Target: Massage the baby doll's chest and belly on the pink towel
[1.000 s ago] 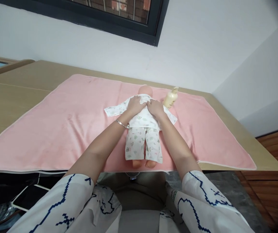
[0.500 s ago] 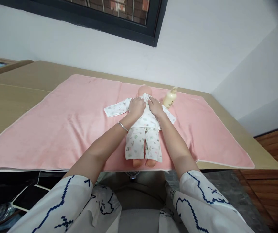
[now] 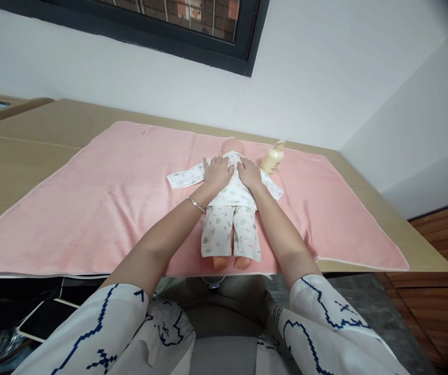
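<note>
A baby doll [image 3: 232,145] lies stretched out, its feet towards me. It wears a white printed long-sleeved top [image 3: 232,196] and matching trousers [image 3: 216,232]. My left hand [image 3: 218,174] rests on the left side of the top's upper part, with its fingers spread. On the right side, my right hand [image 3: 249,173] lies on the top with its fingers stretched out and its thumb apart. Neither hand grips anything that I can see. The sleeves reach out to both sides. Whether the doll faces up or down is hard to tell.
A pink cloth [image 3: 91,208] with white edging lies under the doll on a wooden table [image 3: 24,156]. Just right of the doll, a cream pump bottle [image 3: 273,158] leans to the right. Behind the table are a white wall and a dark window frame [image 3: 243,66].
My left hand has shifted slightly left and its fingers have spread more. My right hand stays in nearly the same place on the top.
</note>
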Motion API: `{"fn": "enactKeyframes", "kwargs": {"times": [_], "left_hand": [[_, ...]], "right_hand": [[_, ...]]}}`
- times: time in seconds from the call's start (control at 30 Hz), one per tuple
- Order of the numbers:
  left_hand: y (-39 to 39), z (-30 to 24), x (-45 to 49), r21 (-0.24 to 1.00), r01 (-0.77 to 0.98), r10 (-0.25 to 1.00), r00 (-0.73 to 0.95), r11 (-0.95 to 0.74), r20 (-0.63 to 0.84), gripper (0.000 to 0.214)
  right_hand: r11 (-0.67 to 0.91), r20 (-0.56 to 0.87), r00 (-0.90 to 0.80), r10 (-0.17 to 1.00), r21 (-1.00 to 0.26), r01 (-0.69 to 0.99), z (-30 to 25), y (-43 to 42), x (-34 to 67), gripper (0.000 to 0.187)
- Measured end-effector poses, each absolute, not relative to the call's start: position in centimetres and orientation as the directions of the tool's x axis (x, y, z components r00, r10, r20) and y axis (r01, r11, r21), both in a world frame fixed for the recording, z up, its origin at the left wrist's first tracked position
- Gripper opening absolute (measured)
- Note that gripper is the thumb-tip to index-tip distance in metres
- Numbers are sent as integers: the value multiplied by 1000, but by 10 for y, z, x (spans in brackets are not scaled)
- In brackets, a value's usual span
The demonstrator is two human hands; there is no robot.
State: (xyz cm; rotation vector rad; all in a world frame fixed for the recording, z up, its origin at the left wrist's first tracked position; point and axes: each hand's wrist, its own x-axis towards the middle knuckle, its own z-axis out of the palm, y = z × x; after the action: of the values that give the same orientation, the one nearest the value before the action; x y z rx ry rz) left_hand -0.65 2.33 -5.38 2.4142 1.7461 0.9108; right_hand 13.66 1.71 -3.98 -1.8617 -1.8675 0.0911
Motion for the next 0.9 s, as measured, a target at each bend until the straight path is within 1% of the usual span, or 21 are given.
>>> {"fn": "enactKeyframes", "kwargs": {"times": [0.2,0.33,0.5,0.6,0.7,0.8,0.9], "left_hand": [[21,-50,-9,348,843,859,231,-411,456,42],[22,-45,-9,328,845,859,256,-422,444,42],[24,-42,-12,378,816,877,293,-437,382,43],[26,-40,-16,404,802,884,309,-440,350,48],[27,-39,-16,392,803,880,320,-449,351,46],[26,-38,-14,349,810,863,340,-471,374,40],[23,-37,-11,306,829,853,335,-469,400,36]], "right_hand": [[18,306,69,949,-273,962,-31,6,129,48],[5,282,70,957,-254,967,-27,5,129,44],[24,243,39,969,-251,968,-20,1,127,40],[57,234,-7,972,-208,977,-15,-7,118,39],[66,236,-25,971,-167,984,-12,-11,112,39],[86,250,-35,967,-195,977,-14,-7,117,40],[130,276,-55,960,-262,956,-19,1,131,41]]}}
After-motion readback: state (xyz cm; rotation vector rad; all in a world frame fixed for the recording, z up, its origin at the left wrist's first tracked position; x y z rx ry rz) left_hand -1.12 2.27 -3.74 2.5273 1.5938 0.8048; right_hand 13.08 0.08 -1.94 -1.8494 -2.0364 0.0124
